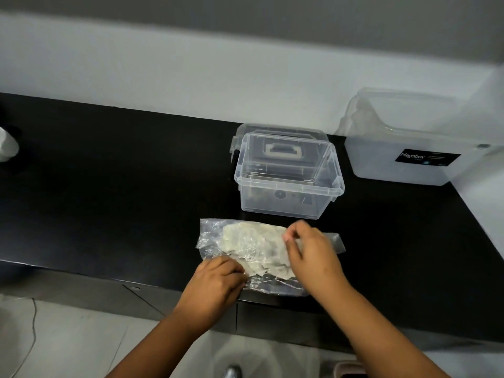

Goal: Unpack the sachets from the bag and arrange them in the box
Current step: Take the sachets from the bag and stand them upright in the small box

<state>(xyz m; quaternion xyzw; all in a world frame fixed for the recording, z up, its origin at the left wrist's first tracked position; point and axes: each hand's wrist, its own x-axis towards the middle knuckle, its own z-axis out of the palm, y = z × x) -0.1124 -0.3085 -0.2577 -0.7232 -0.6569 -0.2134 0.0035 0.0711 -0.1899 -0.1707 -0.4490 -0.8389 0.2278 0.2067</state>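
Note:
A clear plastic bag point(218, 236) lies flat on the black counter point(109, 186) near its front edge, with pale sachets point(253, 246) showing through it. My left hand point(215, 282) pinches the bag's near edge. My right hand point(311, 252) pinches the bag's top surface toward its right end. Just behind the bag stands a small clear box point(289, 184) with nothing visible inside it. Its lid point(281, 137), with a pale handle, stands behind it.
A larger translucent container point(409, 148) with a black label stands at the back right against the white wall. A pale object point(8, 145) sits at the counter's far left. Light floor lies below the counter's front edge.

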